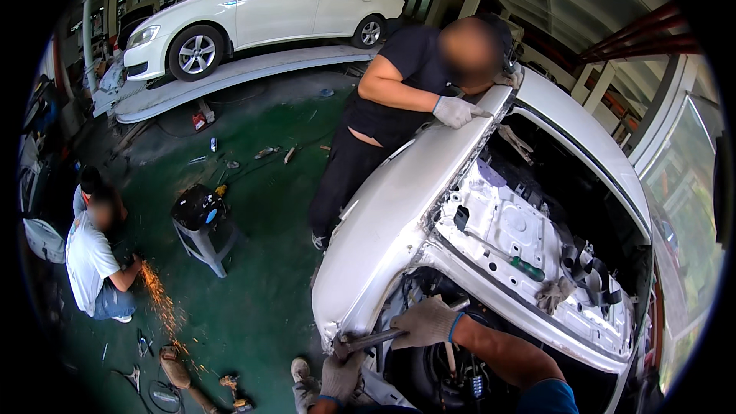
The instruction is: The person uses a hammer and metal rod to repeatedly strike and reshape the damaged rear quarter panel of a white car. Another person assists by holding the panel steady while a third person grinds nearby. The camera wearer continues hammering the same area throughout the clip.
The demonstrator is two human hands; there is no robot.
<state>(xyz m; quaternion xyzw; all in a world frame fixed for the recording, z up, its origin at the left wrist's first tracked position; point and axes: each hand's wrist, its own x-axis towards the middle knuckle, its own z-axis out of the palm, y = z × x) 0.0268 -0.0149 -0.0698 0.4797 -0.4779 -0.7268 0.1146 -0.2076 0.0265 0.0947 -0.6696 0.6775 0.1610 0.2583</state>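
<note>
My right hand [426, 322], in a pale knit glove, is closed around the bar-like handle of a metal hammer [376, 340]. The hammer's head end rests near the lower corner of a white car body panel [356, 276]. Just below that corner is my left hand [341, 377], also gloved. Its fingers are curled beneath the hammer's head, and whatever they hold is hidden. Between my arms and the panel gapes the opened rear of the car, with bare metal and dark parts inside.
Across the panel a co-worker [402, 80] leans over, one gloved hand on it. A grey glove [553, 294] and a green-handled tool [527, 269] lie in the car body. At left a crouching person [92, 261] throws sparks near a stool [203, 226]. A white car [276, 4] stands on a lift.
</note>
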